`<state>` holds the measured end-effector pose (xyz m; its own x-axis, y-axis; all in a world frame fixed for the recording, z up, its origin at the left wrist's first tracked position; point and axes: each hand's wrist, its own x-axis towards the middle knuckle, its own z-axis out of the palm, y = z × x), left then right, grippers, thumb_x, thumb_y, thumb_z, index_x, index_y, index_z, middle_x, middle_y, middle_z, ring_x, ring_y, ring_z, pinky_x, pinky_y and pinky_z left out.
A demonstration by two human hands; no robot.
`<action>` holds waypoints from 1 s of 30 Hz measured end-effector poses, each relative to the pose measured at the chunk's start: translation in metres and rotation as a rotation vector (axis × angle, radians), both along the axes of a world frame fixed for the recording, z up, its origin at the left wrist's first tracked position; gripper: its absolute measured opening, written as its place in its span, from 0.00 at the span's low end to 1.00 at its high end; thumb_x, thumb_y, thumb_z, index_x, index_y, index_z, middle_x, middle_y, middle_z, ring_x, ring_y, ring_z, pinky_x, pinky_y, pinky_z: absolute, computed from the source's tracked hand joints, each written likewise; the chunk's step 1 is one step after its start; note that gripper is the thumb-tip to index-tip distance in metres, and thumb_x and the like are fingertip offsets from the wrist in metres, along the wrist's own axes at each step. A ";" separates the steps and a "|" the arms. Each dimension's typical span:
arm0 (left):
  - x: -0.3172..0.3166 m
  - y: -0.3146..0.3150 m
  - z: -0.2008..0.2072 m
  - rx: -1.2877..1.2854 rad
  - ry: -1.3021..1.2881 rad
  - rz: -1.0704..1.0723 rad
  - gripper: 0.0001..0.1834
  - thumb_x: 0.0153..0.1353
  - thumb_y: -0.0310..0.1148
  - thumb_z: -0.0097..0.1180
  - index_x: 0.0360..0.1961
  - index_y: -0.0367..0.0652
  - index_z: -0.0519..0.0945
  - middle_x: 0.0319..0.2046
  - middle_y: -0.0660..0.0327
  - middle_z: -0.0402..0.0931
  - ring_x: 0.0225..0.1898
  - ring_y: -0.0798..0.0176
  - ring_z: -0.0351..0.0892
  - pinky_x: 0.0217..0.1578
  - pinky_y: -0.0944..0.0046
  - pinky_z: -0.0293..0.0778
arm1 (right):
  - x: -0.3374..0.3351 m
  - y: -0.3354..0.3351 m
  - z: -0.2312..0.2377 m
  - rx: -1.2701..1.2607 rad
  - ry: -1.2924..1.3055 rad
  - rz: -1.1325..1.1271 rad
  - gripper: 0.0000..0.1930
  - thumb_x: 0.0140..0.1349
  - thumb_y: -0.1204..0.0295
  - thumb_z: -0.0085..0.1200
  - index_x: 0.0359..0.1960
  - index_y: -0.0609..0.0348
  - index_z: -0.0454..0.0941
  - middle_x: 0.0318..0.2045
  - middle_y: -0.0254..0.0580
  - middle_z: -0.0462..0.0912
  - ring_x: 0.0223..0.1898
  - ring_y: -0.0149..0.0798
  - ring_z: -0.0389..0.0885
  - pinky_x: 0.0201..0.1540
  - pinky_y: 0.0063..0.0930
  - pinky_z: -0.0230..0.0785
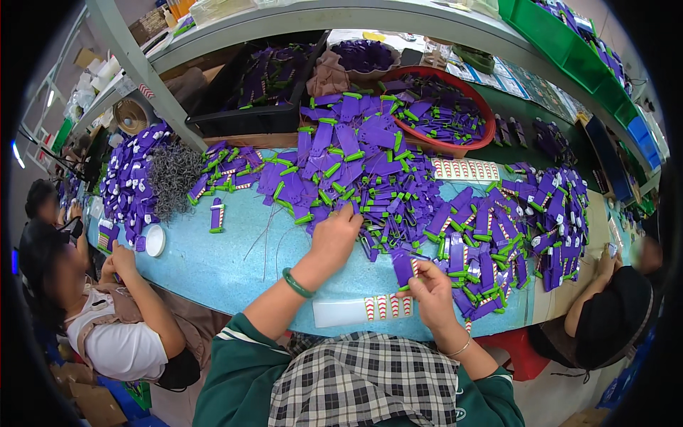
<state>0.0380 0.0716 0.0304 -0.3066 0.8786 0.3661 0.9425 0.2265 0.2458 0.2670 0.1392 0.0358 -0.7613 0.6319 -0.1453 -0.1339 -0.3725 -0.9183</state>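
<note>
Between the thumb and fingers of my right hand (pixel 432 293) is a purple plastic piece (pixel 404 267) with a striped sticker along its edge. My left hand (pixel 336 238), a green bangle on its wrist, reaches to the near edge of a large heap of purple pieces with green ends (pixel 366 153). Its fingertips are drawn together there; what they grip is hidden. In front of me lies a white backing strip (pixel 340 312) with several red-and-white striped stickers left at its right end. To the right spreads a pile of purple pieces bearing striped stickers (pixel 491 238).
A red basin (pixel 486 117) and a black crate (pixel 245 122) of purple parts stand behind the heap. Another sticker sheet (pixel 466 169) lies beyond. At left are dark wire coils (pixel 176 178) and a white lid (pixel 155 240). People sit at both sides; a shelf (pixel 320 21) crosses above.
</note>
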 end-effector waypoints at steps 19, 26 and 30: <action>0.065 -0.078 0.030 0.354 -1.717 -0.252 0.10 0.55 0.13 0.55 0.40 0.30 0.77 0.37 0.58 0.75 0.41 0.66 0.79 0.45 0.68 0.76 | 0.001 -0.008 0.047 0.937 -0.117 0.079 0.23 0.46 0.84 0.62 0.46 0.52 0.82 0.21 0.33 0.68 0.23 0.30 0.66 0.24 0.23 0.58; 0.083 -0.088 0.012 0.056 -1.568 -0.236 0.09 0.54 0.18 0.59 0.38 0.32 0.80 0.34 0.62 0.76 0.35 0.71 0.77 0.36 0.72 0.74 | 0.015 0.009 0.048 0.877 -0.246 0.530 0.22 0.47 0.81 0.62 0.46 0.50 0.82 0.22 0.34 0.72 0.23 0.29 0.67 0.26 0.23 0.60; 0.077 -0.083 0.026 0.007 -1.570 -0.216 0.07 0.55 0.23 0.60 0.36 0.33 0.80 0.35 0.63 0.76 0.35 0.72 0.75 0.38 0.72 0.71 | 0.006 -0.007 0.027 0.467 -0.221 0.347 0.23 0.48 0.78 0.65 0.49 0.53 0.80 0.27 0.30 0.76 0.26 0.20 0.68 0.27 0.16 0.60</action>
<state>0.1149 -0.0117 0.0563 -0.2424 0.9538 -0.1774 -0.2264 0.1222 0.9663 0.2734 0.1321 0.0630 -0.9174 0.3875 -0.0906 0.1347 0.0880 -0.9870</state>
